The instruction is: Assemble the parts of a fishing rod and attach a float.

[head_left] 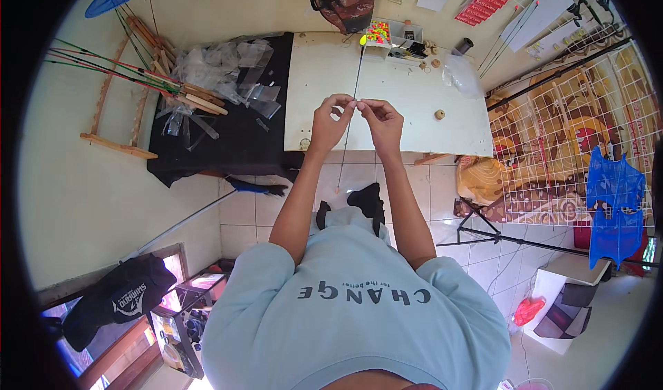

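My left hand (334,119) and my right hand (382,119) meet above the near part of the white table, thumbs and fingertips pinched together. Between the left fingertips runs a long, thin dark rod (349,131). Its upper end, by a small white box, carries a yellow bulb-shaped tip (362,40). The lower end slants past the table edge toward my feet. The right fingertips touch the left ones at the rod; whatever small piece they pinch is too small to make out.
Bright small beads or floats fill a white box (396,42) at the table's back. Clear plastic bags (207,65) lie on the black cloth (276,138) to the left. Wooden-handled rods (200,100) jut over it. A round wooden piece (440,114) sits on the right; a wire rack (552,134) stands beyond.
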The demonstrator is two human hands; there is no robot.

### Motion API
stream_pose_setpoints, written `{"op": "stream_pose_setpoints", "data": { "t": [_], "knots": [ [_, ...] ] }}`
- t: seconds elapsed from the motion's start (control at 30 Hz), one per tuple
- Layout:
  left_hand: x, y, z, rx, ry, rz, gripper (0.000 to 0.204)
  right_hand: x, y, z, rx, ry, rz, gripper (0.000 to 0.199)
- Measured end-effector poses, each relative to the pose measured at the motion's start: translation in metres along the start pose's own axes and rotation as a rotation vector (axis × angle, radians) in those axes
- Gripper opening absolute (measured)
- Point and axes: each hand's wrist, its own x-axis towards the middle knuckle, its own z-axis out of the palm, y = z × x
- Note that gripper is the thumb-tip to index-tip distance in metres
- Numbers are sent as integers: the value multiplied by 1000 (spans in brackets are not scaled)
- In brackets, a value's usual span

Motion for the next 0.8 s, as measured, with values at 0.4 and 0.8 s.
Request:
{"op": "stream_pose_setpoints", "data": {
  "t": [0.4,0.8],
  "knots": [
    [-1,2,0,22,10,12,13,0,2,0,-15,19,-9,13],
    [-1,1,3,-3,20,16,12,-2,-2,0,1,-1,-17,14]
  ]
}}
